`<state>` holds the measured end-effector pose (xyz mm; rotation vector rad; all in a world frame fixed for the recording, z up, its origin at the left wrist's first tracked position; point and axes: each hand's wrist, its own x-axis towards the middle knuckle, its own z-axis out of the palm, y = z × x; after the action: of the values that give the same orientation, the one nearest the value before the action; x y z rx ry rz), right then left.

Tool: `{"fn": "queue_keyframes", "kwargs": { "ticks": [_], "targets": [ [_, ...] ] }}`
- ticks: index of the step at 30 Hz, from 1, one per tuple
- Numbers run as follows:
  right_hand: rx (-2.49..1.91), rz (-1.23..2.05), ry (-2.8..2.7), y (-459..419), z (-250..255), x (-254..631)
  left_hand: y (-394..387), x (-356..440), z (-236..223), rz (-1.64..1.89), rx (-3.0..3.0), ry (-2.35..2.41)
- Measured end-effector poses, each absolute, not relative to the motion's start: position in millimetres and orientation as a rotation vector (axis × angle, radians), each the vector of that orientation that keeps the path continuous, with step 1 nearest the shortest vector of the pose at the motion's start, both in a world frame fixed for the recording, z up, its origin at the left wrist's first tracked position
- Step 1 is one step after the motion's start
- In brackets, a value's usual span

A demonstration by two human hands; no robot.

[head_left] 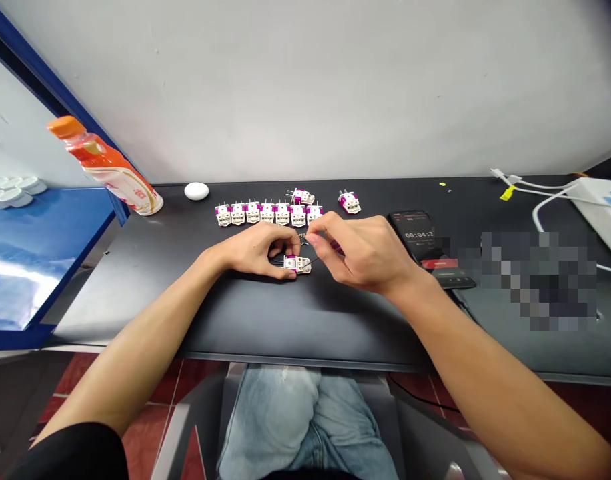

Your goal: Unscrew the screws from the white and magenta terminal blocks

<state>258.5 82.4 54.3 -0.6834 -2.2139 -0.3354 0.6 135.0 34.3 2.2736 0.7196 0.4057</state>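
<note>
My left hand (263, 252) pinches a small white and purple plug part (300, 265) between thumb and fingers, down on the black table. My right hand (353, 250) is closed around a thin tool, probably a screwdriver, whose dark shaft (309, 263) slants down to the part's white face. The tool's handle is mostly hidden by the fingers. A few tiny metal pieces (302, 237) lie between the hands. Behind them stands a row of several similar plug parts (267, 213), prongs pointing away. One more plug part (301, 196) lies behind the row; another (349, 201) sits to its right.
An orange-capped bottle (115, 170) stands at the back left, near a white oval object (196, 191). A phone showing a timer (414, 233) lies right of my right hand. White cables (540, 190) and a white box (603, 210) occupy the far right. The table's front edge (305, 363) borders my lap.
</note>
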Motion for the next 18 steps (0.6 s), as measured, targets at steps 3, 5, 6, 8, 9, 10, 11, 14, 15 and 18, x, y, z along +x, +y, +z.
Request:
{"fn": "queue_keyframes", "kwargs": {
  "ticks": [3, 5, 6, 8, 9, 10, 11, 14, 15, 18],
  "targets": [
    [-0.645, -0.343, -2.211, 81.7, 54.9, 258.0, 135.1, 0.0, 33.9, 0.417, 2.271, 0.714],
    [-0.619, -0.307, -2.225, 80.9, 56.2, 258.1, 134.9, -0.3, 34.2, 0.411, 2.260, 0.715],
    [-0.618, -0.289, -2.236, 80.6, 56.7, 258.3, 134.6, -0.2, 34.6, 0.411, 2.254, 0.716],
    [-0.637, -0.278, -2.261, 80.5, 56.8, 258.6, 134.1, 0.1, 35.3, 0.411, 2.251, 0.715],
    [-0.651, -0.287, -2.269, 80.8, 56.2, 258.8, 134.0, 0.3, 35.6, 0.410, 2.253, 0.718],
    [-0.662, -0.303, -2.277, 81.2, 55.4, 259.0, 133.9, 0.6, 35.8, 0.407, 2.259, 0.722],
    [-0.671, -0.323, -2.282, 81.6, 54.4, 259.2, 134.0, 0.8, 35.8, 0.405, 2.264, 0.727],
    [-0.670, -0.365, -2.286, 82.3, 52.9, 259.5, 134.7, 1.1, 35.0, 0.402, 2.271, 0.731],
    [-0.658, -0.352, -2.286, 82.1, 53.1, 259.5, 135.0, 1.1, 34.7, 0.404, 2.269, 0.727],
    [-0.613, -0.253, -2.291, 81.1, 54.7, 259.5, 135.1, 0.6, 34.1, 0.407, 2.259, 0.716]
  ]
}}
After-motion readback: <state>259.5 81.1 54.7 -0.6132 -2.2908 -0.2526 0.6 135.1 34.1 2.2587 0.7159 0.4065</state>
